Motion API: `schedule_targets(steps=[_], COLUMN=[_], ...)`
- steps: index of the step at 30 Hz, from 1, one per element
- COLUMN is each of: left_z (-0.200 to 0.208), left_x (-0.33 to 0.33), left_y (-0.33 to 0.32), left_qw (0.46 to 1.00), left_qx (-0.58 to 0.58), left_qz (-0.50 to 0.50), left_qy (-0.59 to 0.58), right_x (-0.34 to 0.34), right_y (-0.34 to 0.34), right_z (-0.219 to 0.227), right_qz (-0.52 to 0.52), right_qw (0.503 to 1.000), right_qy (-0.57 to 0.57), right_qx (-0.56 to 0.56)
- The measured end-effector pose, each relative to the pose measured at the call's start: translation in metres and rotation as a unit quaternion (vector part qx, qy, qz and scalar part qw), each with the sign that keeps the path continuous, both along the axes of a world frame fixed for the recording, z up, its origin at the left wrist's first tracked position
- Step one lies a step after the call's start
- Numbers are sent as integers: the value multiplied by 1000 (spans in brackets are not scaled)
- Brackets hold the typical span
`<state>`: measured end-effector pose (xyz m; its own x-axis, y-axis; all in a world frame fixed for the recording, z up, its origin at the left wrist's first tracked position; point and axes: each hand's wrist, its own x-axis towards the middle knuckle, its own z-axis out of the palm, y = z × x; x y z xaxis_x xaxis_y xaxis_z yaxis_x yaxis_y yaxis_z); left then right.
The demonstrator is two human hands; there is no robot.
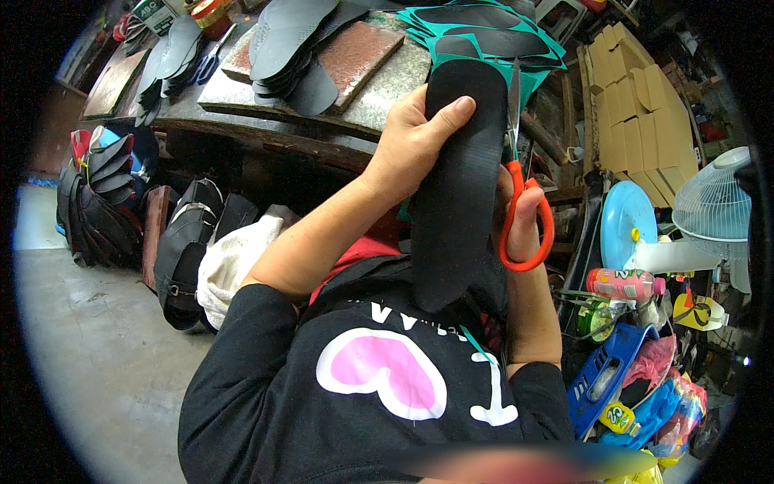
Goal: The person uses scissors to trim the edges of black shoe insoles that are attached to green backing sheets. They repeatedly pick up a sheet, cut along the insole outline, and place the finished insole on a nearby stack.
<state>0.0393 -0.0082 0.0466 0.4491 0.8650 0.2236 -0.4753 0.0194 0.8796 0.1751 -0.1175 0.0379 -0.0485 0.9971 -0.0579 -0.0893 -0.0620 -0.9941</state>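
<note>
My left hand [405, 149] is closed on a long black insole [459, 189], its thumb lying on the upper face and its fingers hidden behind. The insole stands upright in front of my chest. In my right hand [526, 218] is a pair of scissors [517, 171] with orange handles. Their blades point up along the insole's right edge; I cannot tell whether they touch it. Teal-edged black sheets [492, 40] with sole-shaped pieces lie beyond the insole's top. A thin teal strip [477, 343] shows against my black shirt.
Stacked grey insoles [292, 40] rest on a reddish slab [363, 60] on the workbench [266, 121]. Blue-handled scissors [211, 66] lie farther left. Black strapped pieces [189, 250] stand below. To the right are cardboard boxes [645, 121], a fan [717, 194] and a pink bottle [621, 284].
</note>
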Motion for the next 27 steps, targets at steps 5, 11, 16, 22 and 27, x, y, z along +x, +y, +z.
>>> schedule_targets(steps=[5, 11, 16, 22, 27], left_z=[4, 7, 15, 17, 19], left_x=[-12, -18, -34, -42, -50], left_y=[11, 18, 30, 30, 43], left_qw=[998, 990, 972, 958, 943], left_qx=[25, 58, 15, 90, 106], left_qz=[-26, -63, -106, -152, -204], left_qy=[50, 113, 209, 228, 240], right_x=[7, 6, 23, 26, 41], right_y=[0, 1, -4, -12, -20], right_z=[6, 3, 7, 9, 15], right_qz=[58, 15, 83, 60, 100], right_qw=[998, 1000, 996, 997, 991], right_qy=[3, 11, -4, -23, -38], right_qx=[-3, 22, -32, -43, -77])
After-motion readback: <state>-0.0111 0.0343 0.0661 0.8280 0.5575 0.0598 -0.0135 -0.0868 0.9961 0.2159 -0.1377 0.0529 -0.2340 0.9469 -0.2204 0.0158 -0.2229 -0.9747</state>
